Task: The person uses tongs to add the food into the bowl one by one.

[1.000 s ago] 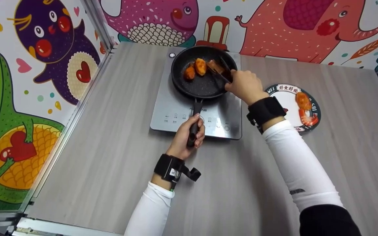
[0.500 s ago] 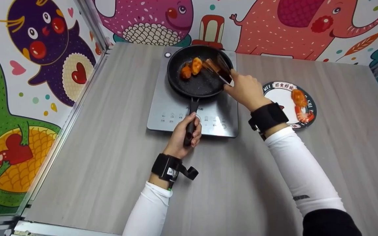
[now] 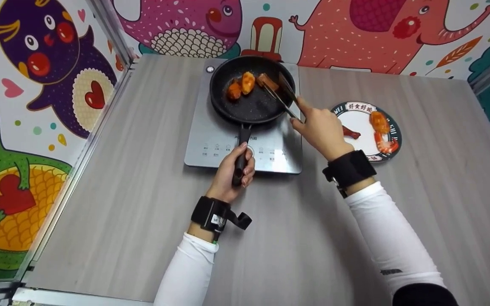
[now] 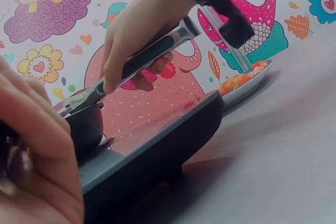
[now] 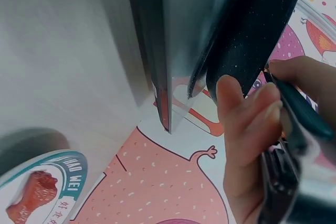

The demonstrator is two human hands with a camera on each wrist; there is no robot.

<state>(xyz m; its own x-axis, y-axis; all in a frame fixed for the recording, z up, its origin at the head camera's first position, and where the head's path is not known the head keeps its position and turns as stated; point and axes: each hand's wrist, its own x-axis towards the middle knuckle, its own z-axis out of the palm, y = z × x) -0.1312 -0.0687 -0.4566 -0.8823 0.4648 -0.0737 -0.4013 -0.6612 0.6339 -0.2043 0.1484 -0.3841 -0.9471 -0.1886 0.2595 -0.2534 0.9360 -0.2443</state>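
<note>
My left hand (image 3: 230,172) grips the handle of a black frying pan (image 3: 249,108), which stands on a silver induction cooker (image 3: 211,148). With my right hand (image 3: 323,129) I hold metal tongs (image 3: 286,109) reaching into the pan from the right. A brown block-shaped food piece (image 3: 267,81) lies by the tong tips; whether they touch it I cannot tell. Two orange food pieces, one rounder (image 3: 234,90) and one longer (image 3: 248,83), lie further left in the pan. The left wrist view shows the tongs (image 4: 157,48) under my right fingers.
Right of the cooker is a plate (image 3: 355,119) with a dark patterned rim. On it lie a drumstick (image 5: 34,195), an orange piece (image 3: 380,122) and a shrimp (image 3: 385,143). Cartoon-printed walls (image 3: 347,34) bound the grey table (image 3: 134,178) behind and at left.
My right hand has drawn back from the pan towards me, and the tong arms stand further apart. The drumstick has come into view on the plate. My left hand keeps its grip.
</note>
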